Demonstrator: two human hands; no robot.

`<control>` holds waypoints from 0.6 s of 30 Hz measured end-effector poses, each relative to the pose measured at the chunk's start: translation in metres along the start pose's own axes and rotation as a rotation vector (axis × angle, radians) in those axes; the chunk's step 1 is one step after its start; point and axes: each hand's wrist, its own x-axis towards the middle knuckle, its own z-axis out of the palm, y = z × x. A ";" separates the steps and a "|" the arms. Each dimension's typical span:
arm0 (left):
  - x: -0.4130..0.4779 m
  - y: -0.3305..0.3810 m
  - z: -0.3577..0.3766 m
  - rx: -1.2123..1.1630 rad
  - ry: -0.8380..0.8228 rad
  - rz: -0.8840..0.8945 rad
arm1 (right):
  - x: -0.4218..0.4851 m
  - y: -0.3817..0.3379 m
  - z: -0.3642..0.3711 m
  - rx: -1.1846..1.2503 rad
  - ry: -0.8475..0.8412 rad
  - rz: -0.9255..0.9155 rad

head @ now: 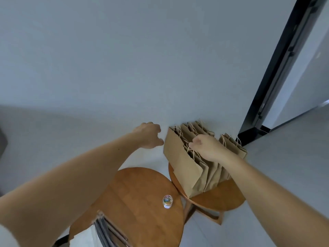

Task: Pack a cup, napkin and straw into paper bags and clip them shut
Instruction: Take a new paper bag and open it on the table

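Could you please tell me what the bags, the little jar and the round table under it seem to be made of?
The bags look like matte brown kraft paper, creased at the folds, with pale twisted cord handles. The round table seems wood, smooth with a soft sheen. The jar is clear, plastic or glass; I cannot tell which.

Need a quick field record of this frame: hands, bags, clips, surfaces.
paper bags: standing in a row on the far table
right hand: fingers curled over the bag tops
left hand: loosely curled, holding nothing, just left of the bags
clip jar: on the near table, apart from the bags
cup, napkin, straw: none identifiable
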 end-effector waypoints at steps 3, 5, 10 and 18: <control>0.047 0.020 0.025 -0.048 -0.042 0.049 | 0.028 0.041 0.007 -0.038 -0.010 0.106; 0.072 0.030 0.044 -0.081 -0.077 0.066 | 0.045 0.068 0.016 -0.047 -0.039 0.175; 0.115 0.043 0.093 -0.134 -0.170 0.039 | 0.077 0.123 0.050 -0.069 -0.138 0.277; 0.159 0.054 0.149 -0.188 -0.235 -0.141 | 0.140 0.198 0.104 -0.125 -0.235 0.340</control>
